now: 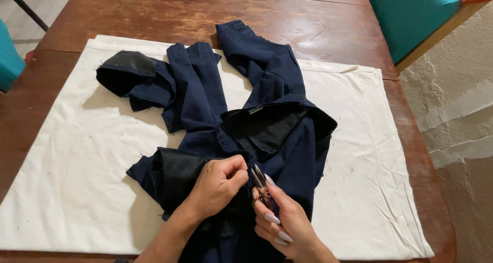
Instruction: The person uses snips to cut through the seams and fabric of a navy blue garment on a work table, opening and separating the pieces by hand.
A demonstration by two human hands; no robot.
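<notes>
On the cream cloth [77,191], left hand [218,183] pinches navy garment [267,88]; right hand [287,222] grips thread snips [258,178].

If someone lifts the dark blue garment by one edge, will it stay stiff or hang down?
The dark blue garment would probably hang limp: it already lies in soft folds and bunches on the cream cloth. It likely is not slippery, since the left hand pinches it easily beside the small snips in the right hand.

Work surface and surroundings
A cream cloth [72,181] is spread over a wooden table [154,11]; a teal chair [411,11] is seen far right.
</notes>
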